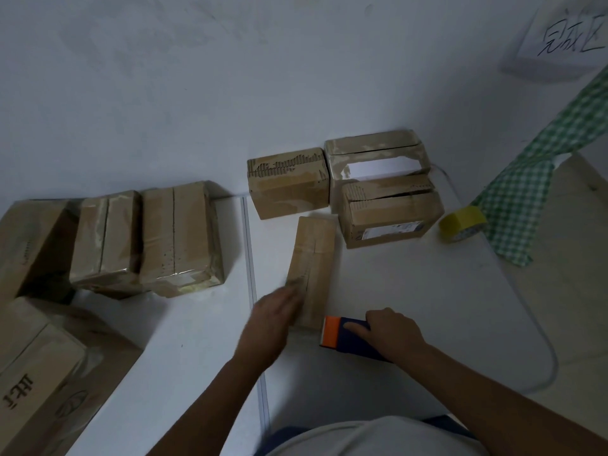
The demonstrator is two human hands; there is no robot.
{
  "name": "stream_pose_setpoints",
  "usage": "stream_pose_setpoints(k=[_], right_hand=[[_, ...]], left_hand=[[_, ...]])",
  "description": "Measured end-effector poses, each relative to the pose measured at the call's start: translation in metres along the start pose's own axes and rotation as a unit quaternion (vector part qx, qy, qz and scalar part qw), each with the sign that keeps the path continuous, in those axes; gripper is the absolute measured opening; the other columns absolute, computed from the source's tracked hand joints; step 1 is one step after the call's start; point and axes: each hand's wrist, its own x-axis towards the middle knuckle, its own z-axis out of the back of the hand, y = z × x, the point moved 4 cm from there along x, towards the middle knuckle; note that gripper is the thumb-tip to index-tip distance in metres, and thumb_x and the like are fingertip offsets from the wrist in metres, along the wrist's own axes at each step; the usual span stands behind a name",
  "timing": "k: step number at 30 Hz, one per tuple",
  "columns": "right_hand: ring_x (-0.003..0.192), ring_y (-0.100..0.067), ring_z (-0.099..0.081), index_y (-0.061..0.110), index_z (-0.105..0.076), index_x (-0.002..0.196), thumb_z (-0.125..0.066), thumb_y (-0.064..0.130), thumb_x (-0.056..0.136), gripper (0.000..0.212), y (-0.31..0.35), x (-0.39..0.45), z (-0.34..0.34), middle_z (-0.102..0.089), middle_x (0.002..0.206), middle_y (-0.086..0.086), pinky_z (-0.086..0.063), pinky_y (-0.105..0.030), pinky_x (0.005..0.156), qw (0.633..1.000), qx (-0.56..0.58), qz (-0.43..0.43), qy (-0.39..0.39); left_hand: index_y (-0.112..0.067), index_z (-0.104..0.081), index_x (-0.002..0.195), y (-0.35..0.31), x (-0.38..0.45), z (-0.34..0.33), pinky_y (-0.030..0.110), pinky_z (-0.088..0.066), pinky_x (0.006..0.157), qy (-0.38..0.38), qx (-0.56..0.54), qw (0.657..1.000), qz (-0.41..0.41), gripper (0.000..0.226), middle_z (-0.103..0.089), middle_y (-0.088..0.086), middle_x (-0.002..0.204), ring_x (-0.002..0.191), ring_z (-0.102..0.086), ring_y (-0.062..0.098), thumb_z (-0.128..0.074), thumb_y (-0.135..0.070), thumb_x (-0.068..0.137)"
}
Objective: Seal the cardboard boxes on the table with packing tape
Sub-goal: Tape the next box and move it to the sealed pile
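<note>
At the far left of the white table (411, 291), well to the left of the narrow box (311, 274) that lay at the middle, large cartons (36, 363) were stacked at the edge. Nearer that narrow box, still to its left, two taped boxes (148, 238) stood side by side, touching. The left hand (274, 319) lay flat with fingers spread, loose and grasping nothing, its fingertips resting on the near left end of the narrow box; motion blur hid the exact contact. The narrow box itself lay lengthwise, running away from the person, with a seam along its top.

Just behind the narrow box sat a squat box (288, 182) with torn corrugation on its top edge. Right of that, behind and to the right of the narrow box, two more boxes (385, 189) were piled one against the other, the nearer one carrying a white label. Just right of the narrow box's near end, the right hand (390, 330) was clenched around a blue and orange tape dispenser (345, 337), the orange end pointing towards the box. Farther right lay a yellow tape roll (462, 223), beside a green checked cloth (539, 166).
</note>
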Motion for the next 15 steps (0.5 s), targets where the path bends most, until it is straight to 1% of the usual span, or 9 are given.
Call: stream_pose_setpoints(k=[1,2,4,5,7,10,11,13,15], right_hand=[[0.074,-0.016,-0.053,0.024,-0.032,0.065,-0.032,0.072,0.091,0.055,0.000,0.000,0.000,-0.060,0.090,-0.004,-0.039,-0.026,0.063,1.000,0.005,0.002,0.000],[0.073,-0.016,-0.052,0.023,-0.032,0.064,-0.033,0.072,0.091,0.055,-0.001,0.000,0.001,-0.058,0.086,-0.002,-0.039,-0.026,0.063,1.000,0.011,0.003,-0.001],[0.071,-0.015,-0.051,0.023,-0.033,0.064,-0.035,0.072,0.090,0.056,-0.004,0.000,0.001,-0.050,0.074,0.003,-0.039,-0.026,0.062,1.000,0.020,-0.003,-0.001],[0.070,-0.015,-0.051,0.022,-0.035,0.065,-0.036,0.072,0.089,0.056,-0.006,-0.001,0.000,-0.046,0.071,0.005,-0.039,-0.026,0.061,1.000,0.023,-0.007,-0.002],[0.070,-0.015,-0.052,0.019,-0.041,0.068,-0.037,0.073,0.088,0.058,-0.012,-0.002,0.000,-0.048,0.073,0.003,-0.040,-0.027,0.061,0.999,0.032,-0.007,-0.010],[0.068,-0.014,-0.052,0.016,-0.050,0.083,-0.037,0.074,0.088,0.059,-0.018,-0.005,0.000,-0.058,0.082,-0.001,-0.040,-0.027,0.058,0.999,0.026,0.011,-0.029],[0.067,-0.014,-0.051,0.016,-0.051,0.085,-0.037,0.074,0.088,0.060,-0.020,-0.006,0.000,-0.059,0.082,-0.001,-0.039,-0.027,0.057,0.999,0.024,0.016,-0.032],[0.063,-0.012,-0.048,0.017,-0.050,0.084,-0.035,0.075,0.088,0.059,-0.025,-0.008,-0.001,-0.051,0.072,0.004,-0.034,-0.027,0.051,0.999,0.019,0.025,-0.037],[0.059,-0.011,-0.044,0.019,-0.047,0.083,-0.033,0.076,0.087,0.058,-0.036,-0.013,0.001,-0.041,0.065,0.008,-0.027,-0.024,0.046,0.999,0.006,0.029,-0.042]], left_hand=[[-0.018,-0.039,0.151,-0.009,0.007,-0.008,0.046,-0.023,0.121,0.047,0.022,0.997,-0.053,0.061,-0.031,0.004,0.159,0.148,-0.027,0.025,-0.056,-0.003,0.094],[-0.022,-0.026,0.156,-0.013,0.014,-0.017,0.046,-0.011,0.124,0.092,0.049,0.991,-0.082,0.058,-0.014,0.000,0.164,0.153,-0.008,0.022,-0.047,-0.015,0.102],[-0.026,-0.005,0.158,-0.011,0.025,-0.031,0.043,0.005,0.124,0.150,0.089,0.981,-0.087,0.057,0.007,-0.006,0.164,0.151,0.014,0.019,-0.024,-0.042,0.107],[-0.027,0.001,0.158,-0.009,0.028,-0.035,0.043,0.008,0.123,0.160,0.102,0.978,-0.084,0.059,0.011,-0.007,0.164,0.150,0.019,0.019,-0.016,-0.050,0.105],[-0.026,0.003,0.157,-0.006,0.030,-0.040,0.045,0.011,0.122,0.164,0.124,0.974,-0.093,0.062,0.011,-0.005,0.164,0.150,0.019,0.021,-0.006,-0.054,0.102],[-0.021,-0.009,0.158,-0.002,0.027,-0.042,0.049,0.001,0.123,0.147,0.138,0.974,-0.100,0.061,-0.001,0.000,0.165,0.152,0.004,0.027,-0.008,-0.050,0.103],[-0.021,-0.008,0.158,-0.002,0.027,-0.042,0.047,0.002,0.124,0.148,0.132,0.975,-0.099,0.061,0.000,-0.001,0.165,0.152,0.005,0.026,-0.007,-0.050,0.103],[-0.025,0.002,0.156,-0.001,0.028,-0.045,0.043,0.010,0.122,0.158,0.115,0.976,-0.092,0.063,0.011,-0.004,0.164,0.151,0.016,0.021,0.002,-0.055,0.101],[-0.028,0.012,0.154,0.001,0.029,-0.047,0.042,0.012,0.122,0.167,0.118,0.975,-0.088,0.066,0.019,-0.006,0.163,0.148,0.025,0.017,0.013,-0.059,0.096]])
